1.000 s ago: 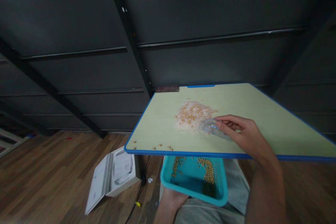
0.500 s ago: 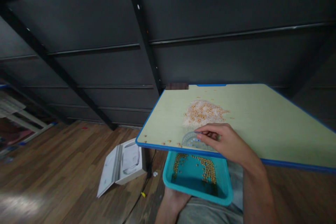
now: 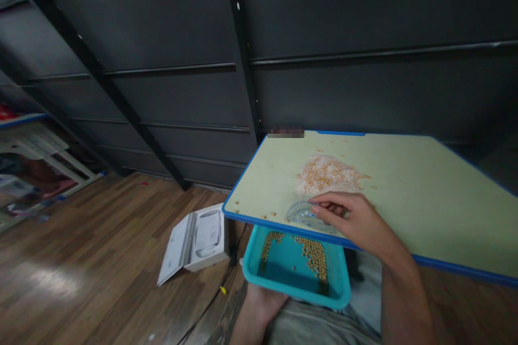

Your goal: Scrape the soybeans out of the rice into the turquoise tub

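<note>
A pale green table (image 3: 413, 188) with a blue rim carries a heap of white grains mixed with yellow beans (image 3: 326, 173). My right hand (image 3: 356, 221) presses a clear plastic protractor (image 3: 301, 213) flat on the tabletop by its near edge, just in front of the heap. Below that edge my left hand (image 3: 259, 304) holds a turquoise tray (image 3: 259, 275) from underneath; the tray has yellow beans (image 3: 311, 256) lying in it. A few loose beans (image 3: 269, 215) lie on the table's near left corner.
An open white box (image 3: 194, 240) lies on the wooden floor left of the table. Dark metal shelving and a slanted brace (image 3: 121, 102) fill the background. A low rack with clutter (image 3: 28, 167) stands at far left. My grey-clad lap (image 3: 324, 326) is under the tray.
My right hand has dragged the protractor from beside the heap toward the table's near edge above the tray. The view has shifted left, showing more floor and the rack.
</note>
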Motion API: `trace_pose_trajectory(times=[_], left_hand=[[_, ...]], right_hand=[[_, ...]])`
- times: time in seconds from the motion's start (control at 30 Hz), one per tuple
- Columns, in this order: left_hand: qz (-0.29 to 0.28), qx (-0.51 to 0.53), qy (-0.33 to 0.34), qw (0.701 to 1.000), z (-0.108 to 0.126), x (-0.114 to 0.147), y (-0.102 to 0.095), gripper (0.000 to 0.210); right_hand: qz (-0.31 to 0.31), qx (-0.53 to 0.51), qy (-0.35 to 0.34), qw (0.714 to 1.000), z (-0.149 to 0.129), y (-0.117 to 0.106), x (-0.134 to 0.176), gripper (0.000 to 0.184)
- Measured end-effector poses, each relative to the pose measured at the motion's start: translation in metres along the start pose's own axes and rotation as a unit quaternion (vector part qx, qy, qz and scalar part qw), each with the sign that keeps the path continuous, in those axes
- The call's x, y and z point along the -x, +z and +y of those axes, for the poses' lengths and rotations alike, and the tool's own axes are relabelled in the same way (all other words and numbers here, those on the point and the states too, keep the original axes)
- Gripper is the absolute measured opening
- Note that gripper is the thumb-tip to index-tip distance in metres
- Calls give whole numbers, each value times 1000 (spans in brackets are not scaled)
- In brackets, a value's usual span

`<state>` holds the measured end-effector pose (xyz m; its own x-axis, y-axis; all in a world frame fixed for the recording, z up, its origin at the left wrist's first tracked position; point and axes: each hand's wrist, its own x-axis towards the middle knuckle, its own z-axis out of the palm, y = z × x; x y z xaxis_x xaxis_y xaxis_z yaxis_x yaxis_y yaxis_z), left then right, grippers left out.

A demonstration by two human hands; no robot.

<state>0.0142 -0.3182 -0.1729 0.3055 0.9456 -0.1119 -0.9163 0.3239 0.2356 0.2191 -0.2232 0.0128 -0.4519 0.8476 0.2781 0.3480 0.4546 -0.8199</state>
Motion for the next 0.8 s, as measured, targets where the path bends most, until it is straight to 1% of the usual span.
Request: trace_pose_trajectory(times=[0.07, 0.1, 0.13, 0.2, 0.23, 0.3, 0.37, 0.5, 0.57, 0.67, 0.73, 0.8], left_hand=[[0, 13, 2, 1000, 3, 0, -5, 92], [-1, 19, 3, 1000, 4, 0, -4, 89], [-4, 22, -1, 1000, 6, 0, -2, 86], [13, 25, 5, 1000, 8, 0, 6, 70], [25, 19, 3, 999, 10, 0, 10, 66], [49, 20, 5, 999, 11, 2, 16, 67], [58, 23, 9, 998, 13, 4, 18, 66], [29, 31, 17, 999, 16, 5, 19, 65], [14, 30, 17, 999, 18, 5, 15, 66], [9, 18, 23, 1000, 21, 4, 0, 66], [9, 6, 17, 1000, 22, 4, -11, 67], [20, 4, 8, 1000, 24, 5, -16, 69]], right_hand=[[-15, -11, -1, 1000, -1, 1, 1, 14], [-14, -13, -2, 1000, -1, 2, 1, 14], [-6, -13, -3, 1000, -1, 3, 0, 14], [20, -9, -1, 1000, -1, 7, -2, 14], [33, -8, 1, 999, 0, 9, -3, 15], [48, -8, 6, 999, 0, 15, -7, 16], [47, -9, 7, 999, 0, 21, -9, 17], [26, -8, -11, 1000, -7, 29, -9, 17], [10, -12, -19, 1000, -11, 29, -7, 15], [-7, -19, -28, 999, -16, 29, -6, 14], [9, -18, -30, 999, -16, 31, -7, 14], [35, -11, -27, 999, -15, 35, -9, 15]])
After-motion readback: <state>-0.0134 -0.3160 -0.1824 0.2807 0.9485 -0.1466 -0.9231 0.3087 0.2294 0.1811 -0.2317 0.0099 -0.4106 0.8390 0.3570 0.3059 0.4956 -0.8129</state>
